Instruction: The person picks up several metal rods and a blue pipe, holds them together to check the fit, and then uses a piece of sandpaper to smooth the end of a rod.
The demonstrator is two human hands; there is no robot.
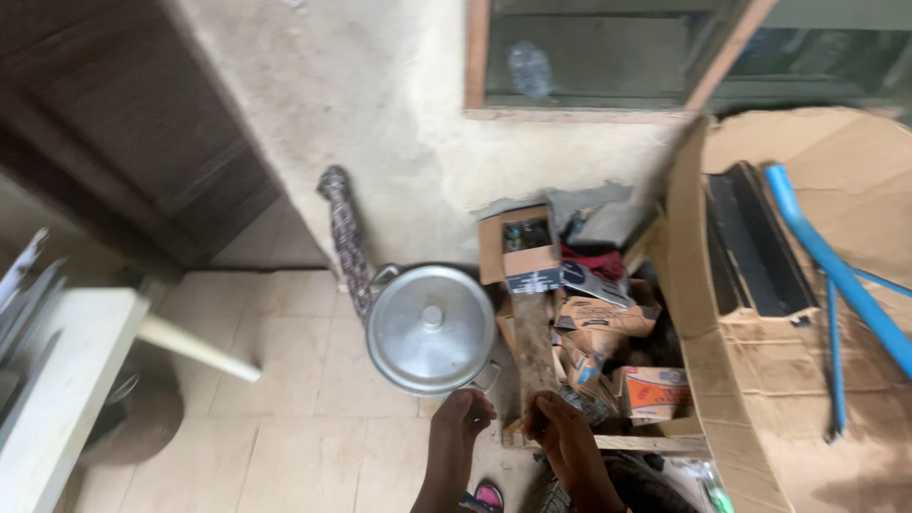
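Right now both of your hands are low at the near edge of the view, just this side of the lidded metal pot [430, 329] on the tiled floor [285, 446]. Your left hand [458, 425] reaches toward the pot's near handle [484, 376] with fingers curled, close to it; whether it touches or grips yet cannot be told. Your right hand [566, 442] sits beside the pot's near right, over the end of a wooden plank [532, 347], fingers bent and apparently resting on the wood rather than closed round it. If you mean to shift either piece, settle your fingers fully before lifting; the pot's lid looks loose-seated, so keep it level. Below your hands a pink sandal [488, 496] shows, so mind your footing. To the pot's right lies a heap of crumpled orange cartons [608, 351], which could slide if the plank moves. Farther right a big cardboard sheet [760, 380] holds a black tray [755, 242] and blue pipes [836, 271]. Behind the pot a folded umbrella [347, 237] leans on the plastered wall [380, 95], with a small open box [518, 247] beside it.
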